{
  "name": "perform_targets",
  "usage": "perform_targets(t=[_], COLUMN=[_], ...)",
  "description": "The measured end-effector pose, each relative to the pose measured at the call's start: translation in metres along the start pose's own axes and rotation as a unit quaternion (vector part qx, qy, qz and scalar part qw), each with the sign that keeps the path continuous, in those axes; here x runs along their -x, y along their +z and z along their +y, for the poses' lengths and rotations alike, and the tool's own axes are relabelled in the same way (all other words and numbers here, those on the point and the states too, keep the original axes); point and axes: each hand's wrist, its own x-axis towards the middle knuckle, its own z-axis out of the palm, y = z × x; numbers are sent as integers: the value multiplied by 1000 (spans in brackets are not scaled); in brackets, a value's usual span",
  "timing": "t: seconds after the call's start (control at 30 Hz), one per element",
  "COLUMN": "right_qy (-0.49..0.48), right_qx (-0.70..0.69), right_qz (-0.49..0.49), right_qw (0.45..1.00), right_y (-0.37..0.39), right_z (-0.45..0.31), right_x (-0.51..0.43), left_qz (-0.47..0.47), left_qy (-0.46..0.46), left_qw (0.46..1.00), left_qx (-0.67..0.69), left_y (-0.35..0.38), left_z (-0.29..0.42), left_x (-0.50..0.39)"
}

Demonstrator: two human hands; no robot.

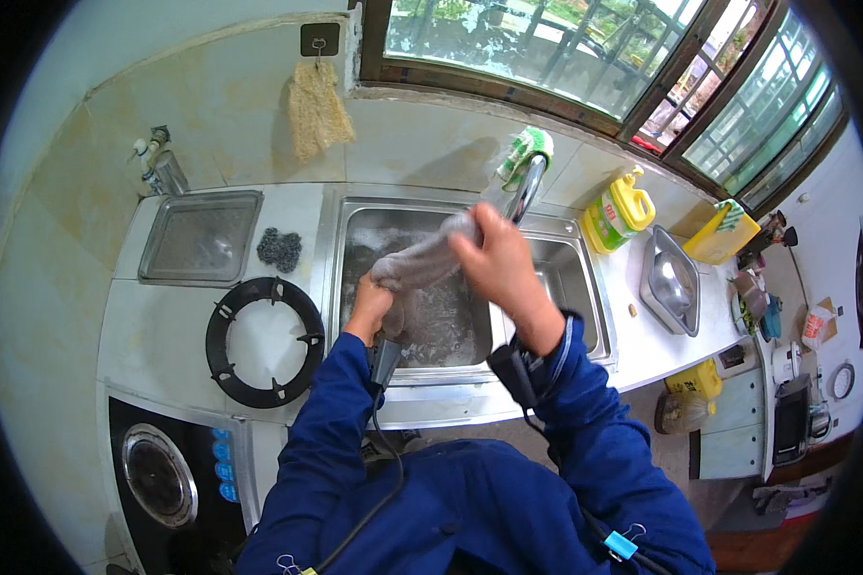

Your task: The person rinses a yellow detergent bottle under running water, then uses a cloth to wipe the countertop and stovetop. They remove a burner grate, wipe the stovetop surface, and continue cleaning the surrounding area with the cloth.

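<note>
A wet grey cloth [424,264] is stretched and bunched between my two hands above the left basin of a stainless steel sink [334,287]. My left hand [372,305] grips its lower left end. Higher and to the right, my right hand [496,262] is closed round the other end, just in front of the chrome faucet [528,190]. Cloudy, sudsy water [439,330] lies in the basin below. A green and white cloth [526,151] is draped over the faucet's top. Both wrists carry dark devices with cables.
Left of the sink are a black pan support ring [216,359], a steel wool scourer [280,249] and a metal tray [201,237]; a gas hob [212,525] is nearer. To the right stand a yellow detergent jug [618,212] and a steel pan [654,287]. A loofah [318,108] hangs on the wall.
</note>
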Motion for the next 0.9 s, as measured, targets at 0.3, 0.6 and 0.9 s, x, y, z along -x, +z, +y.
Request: perform_targets(t=[0.3, 0.6, 0.9], right_qy=[48, 175, 157], right_qx=[80, -572, -514], right_qz=[-162, -124, -105], right_qw=[982, 792, 837], right_y=[100, 142, 142], right_z=[112, 115, 100], right_x=[66, 36, 18], left_qz=[63, -267, 149], left_qy=[47, 28, -244], left_qw=[988, 963, 939], left_qx=[-130, -1, 191], left_y=[16, -1, -24], left_z=[16, 67, -27], left_x=[9, 13, 7])
